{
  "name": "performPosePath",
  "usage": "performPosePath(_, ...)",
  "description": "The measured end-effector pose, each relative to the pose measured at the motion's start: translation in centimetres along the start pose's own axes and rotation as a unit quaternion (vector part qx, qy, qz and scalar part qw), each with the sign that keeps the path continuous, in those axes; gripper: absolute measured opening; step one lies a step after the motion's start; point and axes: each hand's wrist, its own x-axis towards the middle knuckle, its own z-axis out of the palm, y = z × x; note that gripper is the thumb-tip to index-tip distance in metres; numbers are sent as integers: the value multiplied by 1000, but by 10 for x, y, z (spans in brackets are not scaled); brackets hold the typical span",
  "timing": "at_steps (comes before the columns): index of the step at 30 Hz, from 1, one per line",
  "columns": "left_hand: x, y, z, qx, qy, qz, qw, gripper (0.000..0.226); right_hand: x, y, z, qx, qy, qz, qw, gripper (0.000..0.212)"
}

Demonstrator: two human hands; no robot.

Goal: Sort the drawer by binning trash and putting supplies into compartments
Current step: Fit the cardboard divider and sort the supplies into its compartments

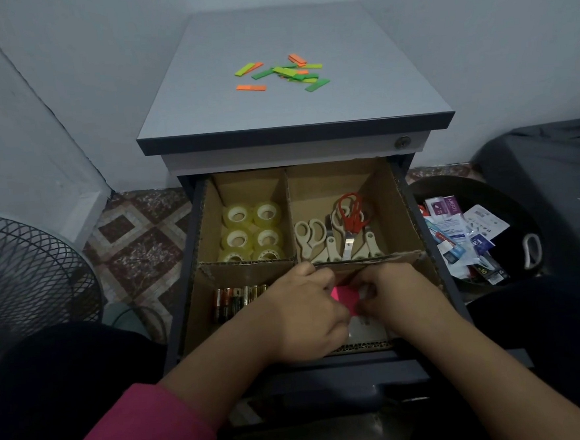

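Cabinet: grey top, with the drawer pulled out beneath it toward the person.
Bin: on the floor right of the drawer, already holding wrappers.
Drawer compartments: tape rolls back left, scissors back right, batteries front left.
Sticky tabs: green and orange, scattered on the cabinet top, well behind the drawer.
Left hand: in the drawer's front right compartment, fingers curled onto the pink note pad.
Right hand: just right of the pad, fingers curled at its edge; a firm grip looks likely, but I cannot tell.
Pink pad: lies between both hands, mostly hidden, so its long axis is unclear; both hands are equally near.
Next, I reckon: settle the pad, then fetch the tabs.
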Motion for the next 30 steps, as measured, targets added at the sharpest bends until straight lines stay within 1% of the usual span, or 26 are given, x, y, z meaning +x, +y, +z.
performPosePath(4,0,0,0,4,0,1,1000,73,-1,-1,-1,-12,-2,-7,1000,29)
performPosePath(7,0,0,-1,5,-19,-10,1000,59,-1,-1,-1,-19,-2,-13,1000,32)
performPosePath(10,0,0,-2,13,-28,-16,999,53,-1,-2,-1,-15,1,-20,1000,33)
performPosePath(17,0,1,-2,16,-30,-18,999,53,-1,-2,0,-11,-1,-21,1000,35)
performPosePath(21,0,0,0,4,-12,-12,1000,52,-1,-1,0,-7,-2,-18,1000,33)
performPosePath(24,-2,-1,-1,-38,36,-4,999,53,-2,0,-5,-3,0,-5,1000,24)
performPosePath(26,-4,-2,-5,-97,100,-29,990,44,-5,1,-14,-30,21,18,999,20)
performPosePath(28,-5,-6,-8,-141,190,-79,969,38,-8,4,-20,-86,46,47,994,21)
performPosePath(30,-5,-11,-7,-171,251,-119,945,37,-11,5,-21,-125,24,82,988,15)
